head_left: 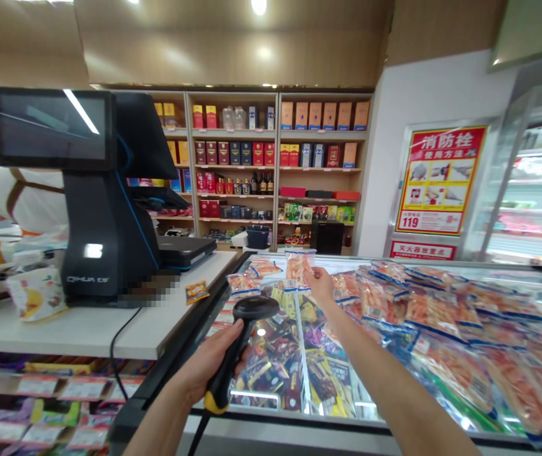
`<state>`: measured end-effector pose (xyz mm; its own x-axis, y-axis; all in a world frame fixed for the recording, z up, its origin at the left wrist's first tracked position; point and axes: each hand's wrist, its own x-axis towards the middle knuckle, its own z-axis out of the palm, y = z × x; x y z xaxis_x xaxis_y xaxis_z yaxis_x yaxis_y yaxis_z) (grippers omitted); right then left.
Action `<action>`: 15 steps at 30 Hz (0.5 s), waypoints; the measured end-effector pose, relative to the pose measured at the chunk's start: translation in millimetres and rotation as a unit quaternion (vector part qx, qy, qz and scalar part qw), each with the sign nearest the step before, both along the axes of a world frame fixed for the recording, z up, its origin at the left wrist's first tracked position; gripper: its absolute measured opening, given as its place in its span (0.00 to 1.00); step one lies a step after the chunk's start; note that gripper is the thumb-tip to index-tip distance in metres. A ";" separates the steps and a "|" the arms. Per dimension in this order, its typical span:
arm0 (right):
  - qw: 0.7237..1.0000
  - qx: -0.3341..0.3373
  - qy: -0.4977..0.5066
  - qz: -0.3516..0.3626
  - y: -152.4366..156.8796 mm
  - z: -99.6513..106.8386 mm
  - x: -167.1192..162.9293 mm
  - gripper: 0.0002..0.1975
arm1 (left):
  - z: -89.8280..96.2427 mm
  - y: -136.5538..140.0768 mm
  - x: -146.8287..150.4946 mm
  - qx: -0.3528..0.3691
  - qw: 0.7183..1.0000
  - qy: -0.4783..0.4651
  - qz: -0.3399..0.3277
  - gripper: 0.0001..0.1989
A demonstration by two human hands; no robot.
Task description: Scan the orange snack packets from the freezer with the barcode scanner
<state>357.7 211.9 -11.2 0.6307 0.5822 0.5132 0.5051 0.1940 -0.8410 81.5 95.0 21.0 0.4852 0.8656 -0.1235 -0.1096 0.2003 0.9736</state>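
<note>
My left hand (214,354) is wrapped round the handle of a black and yellow barcode scanner (237,345), whose head hangs over the glass top of a chest freezer (303,373). Its cable runs down toward the lower edge. Farther off, my right hand (321,285) pinches the right side of a clear packet of orange-pink food (298,269), held up near the freezer's far edge. Two similar packets (244,284) lie on the glass just left of it. To the right, a pile of blue-edged packets (435,310) covers the glass.
A white counter (104,330) at left carries a black checkout terminal (109,228) and a small orange packet (197,292). A person in white (38,196) is behind it. Shelves of boxed goods (233,155) stand at the back, with a red fire-hydrant poster (442,180) on the right wall.
</note>
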 end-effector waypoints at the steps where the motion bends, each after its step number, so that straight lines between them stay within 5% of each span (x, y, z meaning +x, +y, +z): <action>1: 1.000 0.001 0.003 -0.004 -3.7 2.3 2.7 0.15 | 1.6 -0.8 4.8 0.004 1.000 0.002 -0.006 0.20; 15: 0.998 0.017 -0.009 -0.060 -32.3 17.2 41.1 0.15 | 11.1 2.1 28.5 0.015 0.999 -0.009 -0.050 0.18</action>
<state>398.7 179.6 6.0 0.6854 0.4847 0.5434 0.5417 0.1593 -0.8254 109.9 97.1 32.1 0.5711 0.8161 -0.0884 -0.1078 0.1814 0.9775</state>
